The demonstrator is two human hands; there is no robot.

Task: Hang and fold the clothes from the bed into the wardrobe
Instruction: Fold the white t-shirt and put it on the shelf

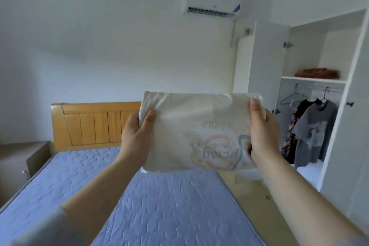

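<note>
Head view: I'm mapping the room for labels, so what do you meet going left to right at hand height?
Bedside cabinet → wooden headboard → left hand → folded white T-shirt → right hand → hanging grey sweater.

Faint upside-down lettering on the folded white garment and the air conditioner's sticker cannot be read.

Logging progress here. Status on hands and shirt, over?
Left hand and right hand both grip folded shirt, held above bed. Wardrobe open at right. Nothing seen in the way.
</note>
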